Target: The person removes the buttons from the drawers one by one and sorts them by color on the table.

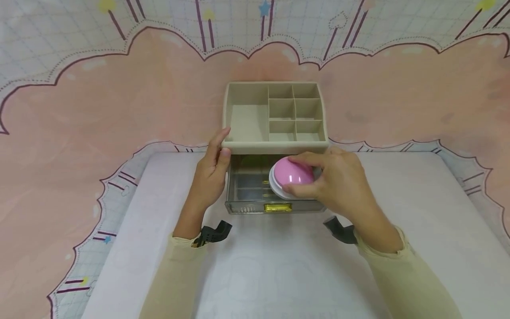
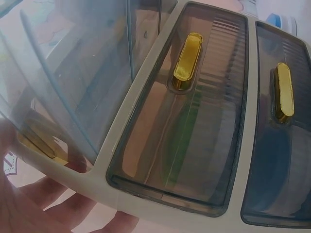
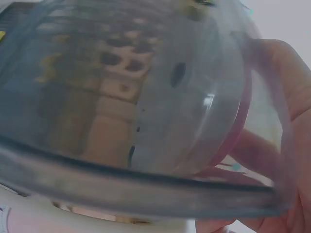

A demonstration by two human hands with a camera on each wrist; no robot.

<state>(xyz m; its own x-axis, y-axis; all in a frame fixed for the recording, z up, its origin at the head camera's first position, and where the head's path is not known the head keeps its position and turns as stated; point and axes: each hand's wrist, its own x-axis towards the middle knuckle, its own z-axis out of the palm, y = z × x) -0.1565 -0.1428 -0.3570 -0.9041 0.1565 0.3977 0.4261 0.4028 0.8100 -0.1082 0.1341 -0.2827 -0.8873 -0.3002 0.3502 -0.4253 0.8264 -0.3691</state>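
A beige desktop drawer organizer point(image 1: 275, 147) has its clear top drawer point(image 1: 247, 207) pulled out toward me. My right hand point(image 1: 342, 181) pinches a round object with a pink dome point(image 1: 292, 172) and white rim, thumb in front and fingers behind, over the drawer's right half. In the right wrist view its pink edge point(image 3: 238, 128) shows through the clear drawer wall. My left hand point(image 1: 210, 175) holds the organizer's left front corner, thumb at the front. The left wrist view shows its fingers point(image 2: 73, 211) round the side.
The organizer's top has one large compartment point(image 1: 249, 122) and several small ones point(image 1: 281, 108). Two lower drawers with gold handles point(image 2: 188, 57) are closed; something green point(image 2: 182, 141) shows through one. A white surface point(image 1: 255, 274) lies in front, a patterned pink cloth point(image 1: 167, 97) behind.
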